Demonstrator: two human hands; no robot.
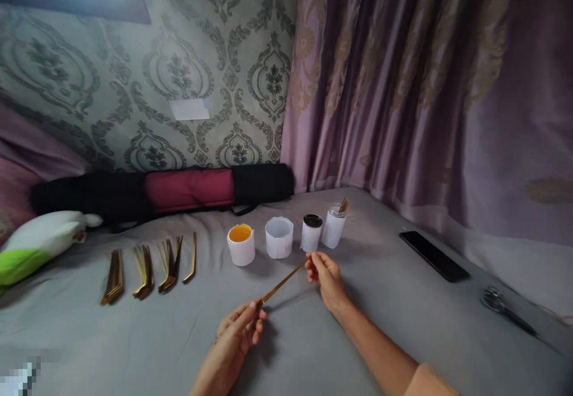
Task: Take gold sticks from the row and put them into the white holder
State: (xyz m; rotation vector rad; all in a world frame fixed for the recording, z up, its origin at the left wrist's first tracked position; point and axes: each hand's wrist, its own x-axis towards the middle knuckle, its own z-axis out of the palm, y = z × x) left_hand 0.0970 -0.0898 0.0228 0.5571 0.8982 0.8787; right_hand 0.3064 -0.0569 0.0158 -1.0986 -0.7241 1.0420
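Strip (284, 282): thin, narrow, gold-brown, looks flat and smooth, one long slim piece. Brighter gold glint at the lower end, right by the left fingertips; duller and darker along the middle. Visible stretch looks straight. Material can't be told. Ends sit in the fingers, so end shape is hidden.

Location: in the air between both hands, above the grey sheet (179, 348), slanting from lower left up to upper right, in front of the cups.

Left hand (239, 330): thumb and fingers pinch the lower end, other fingers curled. Right hand (324, 276): thumb and index pinch the upper end, remaining fingers curled under. Right hand is just in front of the black cup (310, 238), apart from it.

Row behind the hands, left to right: orange cup (242, 254), white outside, orange inside; white cup (279, 244), pale inside; black cup, white wall, dark top; jar (333, 229), white-wrapped, brown sticks (344, 206) poking out.

Left on sheet: three bundles (144, 276) of similar gold strips, bent near the lower end, fanned at the top, plus a lone strip (191, 258), also bent low, nearest the cups.

Right: black phone (434, 255) lying flat, dark-handled tool (508, 310) near it, blurred. Back: black-and-red bag (190, 190) along the wall.
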